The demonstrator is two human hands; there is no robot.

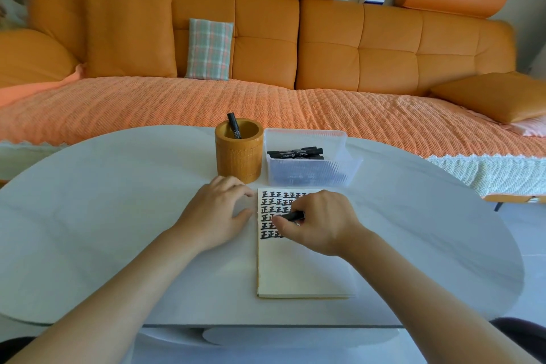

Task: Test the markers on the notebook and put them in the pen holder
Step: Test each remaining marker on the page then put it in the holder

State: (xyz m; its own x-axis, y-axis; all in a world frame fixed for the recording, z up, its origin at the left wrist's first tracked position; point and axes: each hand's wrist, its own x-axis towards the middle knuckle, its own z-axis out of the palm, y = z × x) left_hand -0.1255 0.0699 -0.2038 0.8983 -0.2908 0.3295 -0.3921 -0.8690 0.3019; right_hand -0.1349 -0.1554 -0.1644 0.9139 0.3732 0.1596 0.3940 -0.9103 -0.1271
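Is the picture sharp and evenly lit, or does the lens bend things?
Head view: soft daylight, no hard shadows or glare; the wide lens bows the table edge and the sofa; the notebook, pen holder and right hand on a marker look fairly sharp; print on the markers in the plastic box is too small to read.

Both bare forearms reach in from near edge of surface [118, 216], converging toward middle. Left hand [217, 210] palm down, fingers spread and lightly curled, resting flat. Right hand [317, 220] fisted, knuckles up, grip closed around marker [292, 216].
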